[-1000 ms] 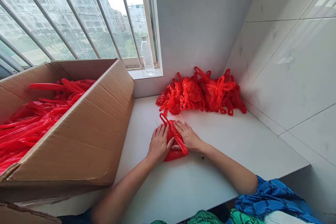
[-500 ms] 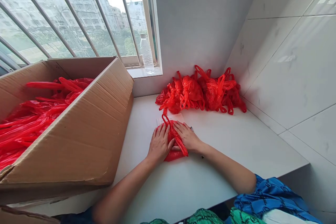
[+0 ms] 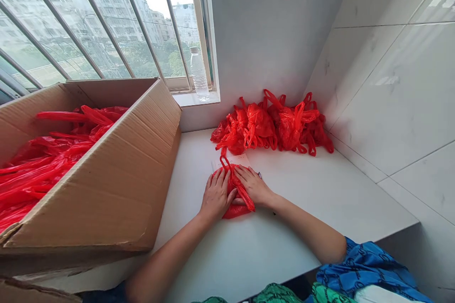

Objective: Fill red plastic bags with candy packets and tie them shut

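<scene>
A red plastic bag (image 3: 236, 211) lies on the white tabletop (image 3: 284, 241), its twisted handles running up across its middle. My left hand (image 3: 215, 195) rests flat on the bag's left side, fingers stretched out and pointing away from me. On the right side of the bag lies my right hand (image 3: 255, 186), also flat with its fingers extended. Neither hand is wrapped around the bag. A sheet of paper (image 3: 243, 159) shows partly from under the bag's far edge. The small dark tip of something like a pen (image 3: 259, 175) peeks out beside my right hand.
Several knotted red plastic bags (image 3: 261, 125) are heaped against the back wall. At left, a large open cardboard box (image 3: 117, 184) holds many red plastic bags (image 3: 53, 156). A clear water bottle (image 3: 199, 75) stands on the sill of the barred window. A tiled wall (image 3: 398, 104) bounds the right.
</scene>
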The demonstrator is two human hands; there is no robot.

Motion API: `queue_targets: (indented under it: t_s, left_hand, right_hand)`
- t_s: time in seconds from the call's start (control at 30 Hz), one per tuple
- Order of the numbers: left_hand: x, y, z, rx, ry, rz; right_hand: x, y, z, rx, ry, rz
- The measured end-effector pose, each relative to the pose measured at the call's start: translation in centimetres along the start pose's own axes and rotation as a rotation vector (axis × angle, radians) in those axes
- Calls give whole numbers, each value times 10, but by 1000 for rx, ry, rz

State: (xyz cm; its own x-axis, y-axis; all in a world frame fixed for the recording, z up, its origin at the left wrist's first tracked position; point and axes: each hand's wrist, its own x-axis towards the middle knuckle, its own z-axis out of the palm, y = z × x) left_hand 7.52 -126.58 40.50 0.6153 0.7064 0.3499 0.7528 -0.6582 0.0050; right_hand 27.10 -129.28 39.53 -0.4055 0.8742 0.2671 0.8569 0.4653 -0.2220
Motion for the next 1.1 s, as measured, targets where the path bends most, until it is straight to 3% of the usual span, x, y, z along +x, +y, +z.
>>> queue_targets:
  t_s: [0.3,0.5,0.6,0.67,0.73,0.83,0.93,1.0,1.1]
  left_hand:
    - [0,-2,1,-101,37,-1]
    - [0,-10,-9,-428,83,-23]
    - [-1,-11,-22,-576,171,-54]
    - [-3,-9,-38,-664,210,-115]
    - [-6,-5,-60,-754,175,-185]
    - [-10,4,-100,-814,-103,-155]
    - [-16,15,-135,-698,-391,-36]
    - [-23,22,-154,-536,-420,6]
    - [-42,26,-189,-387,-341,91]
  right_hand:
    - [0,-2,-1,23,12,5]
    - [1,-2,-17,213,34,-24]
    - [0,-1,-34,371,135,-42]
    - [-3,-3,-46,466,206,-32]
    - [-7,-9,-55,563,231,-16]
    - [-15,-23,-65,701,205,24]
    - [-23,-40,-71,767,183,-40]
    - [-27,-48,-76,783,211,-144]
    - [-31,-52,-82,864,262,-215]
